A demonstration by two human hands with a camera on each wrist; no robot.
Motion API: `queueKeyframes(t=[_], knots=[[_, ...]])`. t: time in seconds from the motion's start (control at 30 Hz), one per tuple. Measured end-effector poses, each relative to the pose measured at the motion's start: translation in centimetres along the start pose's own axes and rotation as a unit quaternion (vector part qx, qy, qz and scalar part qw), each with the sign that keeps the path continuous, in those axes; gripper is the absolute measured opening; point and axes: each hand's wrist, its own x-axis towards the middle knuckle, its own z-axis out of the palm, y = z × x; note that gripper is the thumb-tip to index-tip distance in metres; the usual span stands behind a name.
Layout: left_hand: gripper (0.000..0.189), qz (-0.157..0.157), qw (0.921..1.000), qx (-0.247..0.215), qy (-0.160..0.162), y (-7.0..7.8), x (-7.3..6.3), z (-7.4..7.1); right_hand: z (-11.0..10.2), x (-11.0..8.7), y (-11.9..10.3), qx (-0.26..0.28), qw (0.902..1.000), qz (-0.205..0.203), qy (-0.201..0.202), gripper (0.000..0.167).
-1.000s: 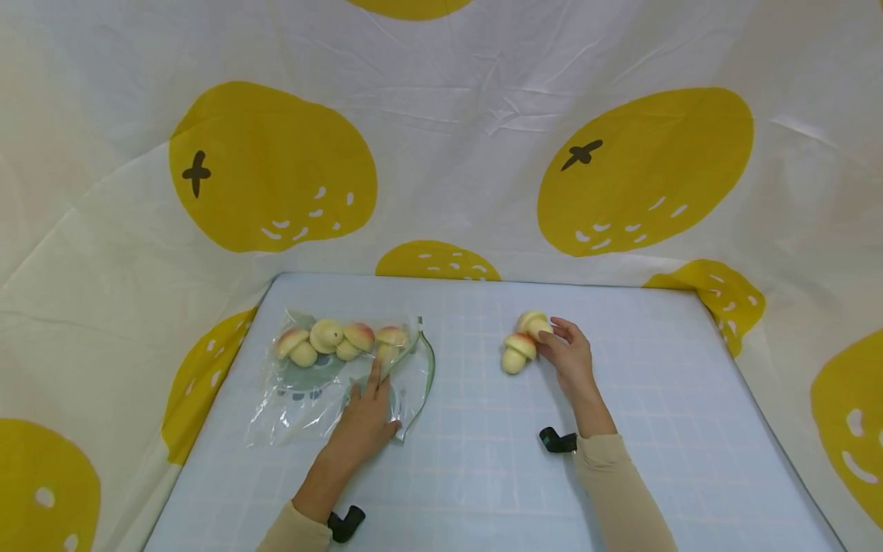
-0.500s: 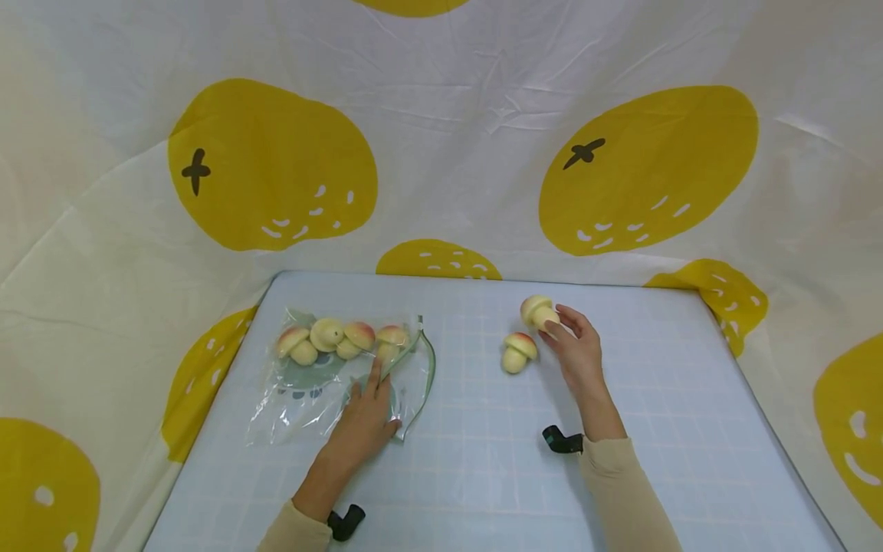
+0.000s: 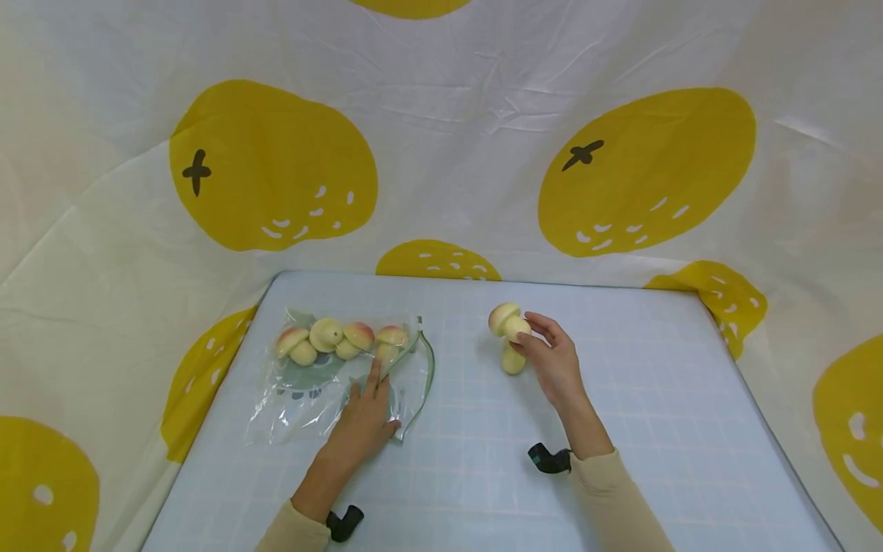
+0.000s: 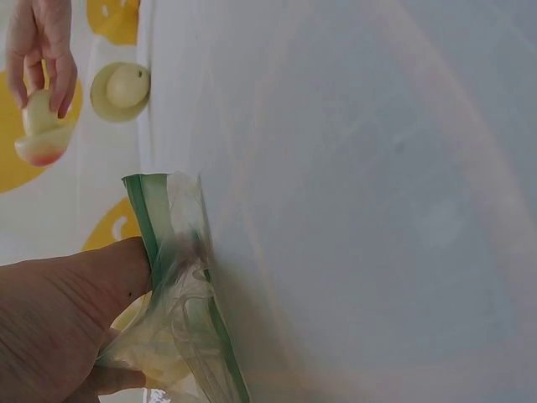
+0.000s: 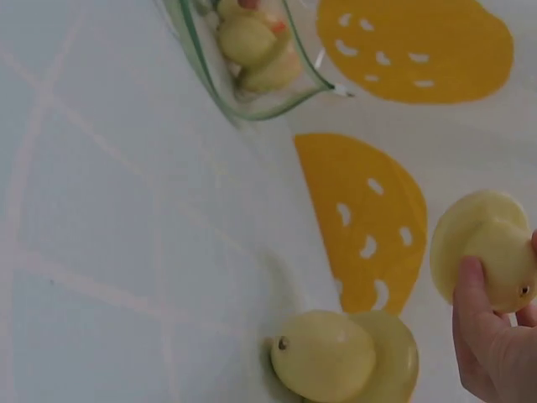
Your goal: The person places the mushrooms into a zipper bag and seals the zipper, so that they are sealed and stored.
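In the head view, my left hand [image 3: 366,422] lies on a clear zip bag [image 3: 283,410] with green edges, its fingers spread and touching the film near the gaping mouth. Several toy mushrooms [image 3: 324,334] with reddish caps are inside, along the far side. My right hand [image 3: 555,360] pinches another toy mushroom [image 3: 505,318] by its stem, cap toward the left. A further toy mushroom [image 3: 513,360] lies on the table, partly hidden behind the held one. In the right wrist view, the held toy mushroom [image 5: 487,248] is raised, apart from the lying mushroom [image 5: 331,357].
A pale blue checked cloth covers the table [image 3: 469,475]. Behind it hangs a white curtain [image 3: 455,138] printed with large yellow fruit. Black wrist devices [image 3: 345,524] show beside both forearms.
My right hand first lifted the mushroom up and away from the one on the table, then carried it left, over that one. The left hand and bag have stayed in place.
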Motion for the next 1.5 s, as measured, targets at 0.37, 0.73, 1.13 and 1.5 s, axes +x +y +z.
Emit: queueKeyframes(t=[0.37,0.73,1.13,1.5], knots=[[0.086,-0.008,0.9999,-0.008,-0.006,0.1,0.1,-0.1,2.4,-1.1,2.5,0.003,0.9987,0.019,-0.047,0.048],[0.086,-0.01,0.9999,-0.009,-0.007,0.1,0.0,0.1,4.3,-1.4,4.6,-0.007,0.9967,0.055,-0.058,0.048],[0.086,-0.011,0.9999,-0.005,-0.005,-0.1,0.0,0.3,6.4,-1.6,7.1,-0.012,0.9895,0.088,-0.114,0.044],[0.087,0.006,0.9999,-0.005,0.013,0.0,-0.2,0.1,8.9,-1.6,8.9,-0.032,0.9847,0.09,-0.146,0.045]])
